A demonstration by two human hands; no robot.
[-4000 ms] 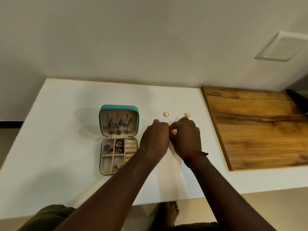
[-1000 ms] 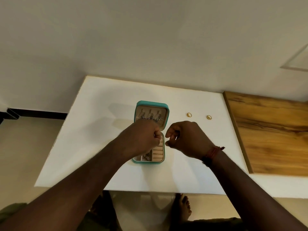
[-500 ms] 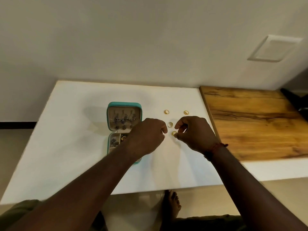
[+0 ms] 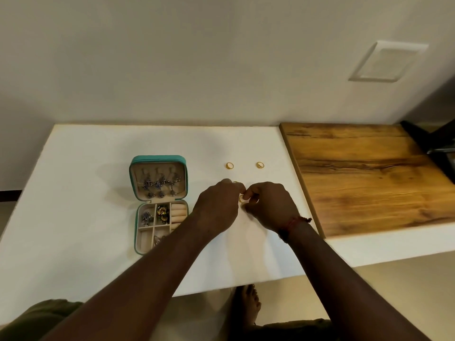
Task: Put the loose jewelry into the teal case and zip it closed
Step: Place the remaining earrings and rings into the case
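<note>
Both hands have drawn together since half a second ago: the left hand (image 4: 216, 205) and right hand (image 4: 269, 204) now meet over the white counter (image 4: 86, 193) at 3 o'clock of the open teal case (image 4: 157, 158). The right fingers (image 4: 250, 193) pinch a small gold ring (image 4: 240, 198), while the left fingers (image 4: 236, 188) curl against it, gripping or not I cannot tell. Passed hand to hand, so small a ring could slip and roll off the counter's edge at 6 o'clock, or knock the loose ring (image 4: 229, 165) and its neighbour (image 4: 260, 164) at 12 o'clock.
</note>
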